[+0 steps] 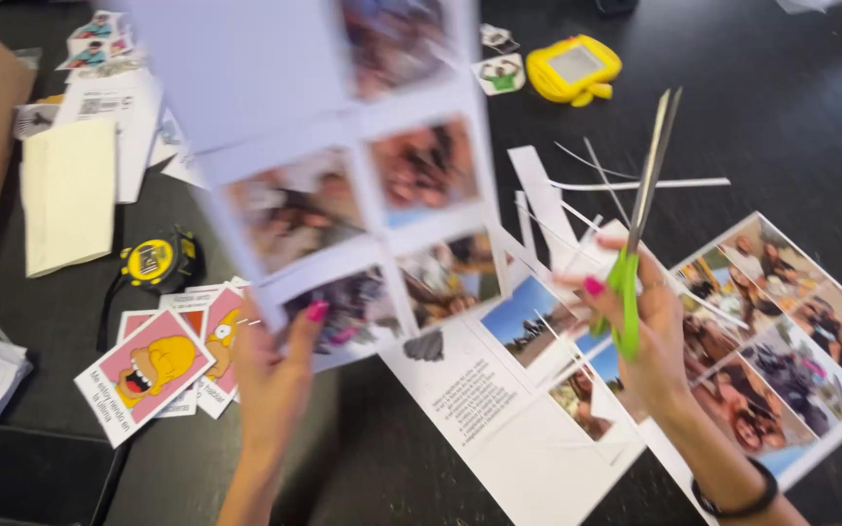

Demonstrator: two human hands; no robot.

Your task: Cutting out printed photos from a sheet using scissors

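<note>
Photo sheet (363, 195) hangs upright above the table (782, 117), pinched at its lower edge by our left hand (275, 380). Our right hand (650, 331) grips scissors (640, 214), blades nearly closed and pointing up, right of the sheet and apart from it.

Left: cards (153, 365), tape measure (156, 261)
Centre: photo sheet (363, 185) above table (782, 117)
Right: scissors (640, 209) over prints (782, 341)
Rear: toy (573, 68)

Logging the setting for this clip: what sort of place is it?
Probably a craft or hobby table. The left hand lifts a sheet of printed photos, the right hand holds green-handled scissors, and paper trimmings litter the dark tabletop.
</note>
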